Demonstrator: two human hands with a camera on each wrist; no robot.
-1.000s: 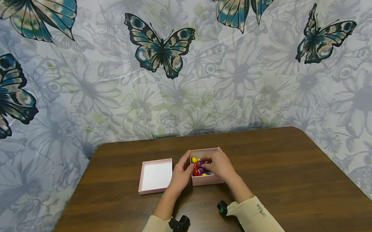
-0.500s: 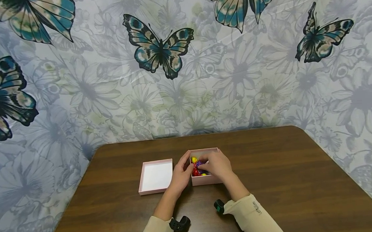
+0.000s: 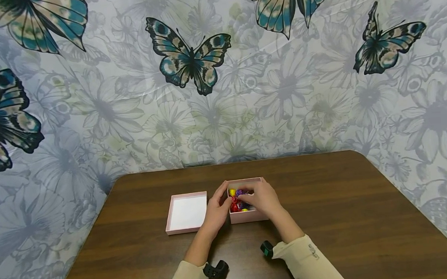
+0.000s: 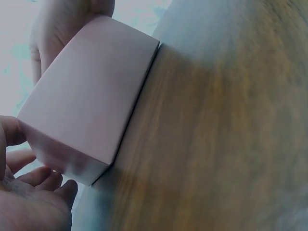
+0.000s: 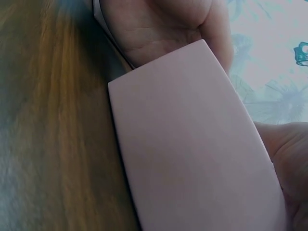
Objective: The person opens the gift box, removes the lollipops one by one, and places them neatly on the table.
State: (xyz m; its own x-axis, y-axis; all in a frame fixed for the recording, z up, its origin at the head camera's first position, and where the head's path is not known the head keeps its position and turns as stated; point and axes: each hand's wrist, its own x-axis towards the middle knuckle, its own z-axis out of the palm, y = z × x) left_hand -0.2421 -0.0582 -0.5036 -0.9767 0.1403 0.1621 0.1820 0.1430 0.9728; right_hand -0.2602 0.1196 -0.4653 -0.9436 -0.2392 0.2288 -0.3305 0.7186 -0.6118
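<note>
Head view shows a small pink box (image 3: 248, 215) on a dark wooden table (image 3: 345, 217), caught between two hands. The left hand (image 3: 216, 211) lies against the box's left wall, its fingers curved up along that side with the tips at the rim; the thumb presses near the front corner. The right hand (image 3: 262, 198) covers the right half of the open top, fingers bent down and inward over the wrapped candies (image 3: 236, 200), which show red, yellow and purple just left of those fingertips. Whether the right fingertips actually pinch a candy cannot be told, since the hand hides them.

From the left wrist camera the box (image 4: 91, 96) fills the upper left, its plain pink wall facing out, with the left hand's loosely curled fingers (image 4: 43, 178) touching its lower corner and the right hand (image 4: 62, 24) visible beyond the far edge. From the right wrist camera the box wall (image 5: 192, 149) runs across the frame, the left palm (image 5: 159, 29) pressed on its far end.

Just beyond the left hand's knuckles, well clear of the fingers, the pink lid (image 3: 187, 212) lies upside down, its white inside showing. A butterfly-patterned backdrop (image 3: 193, 61) rises behind the table.
</note>
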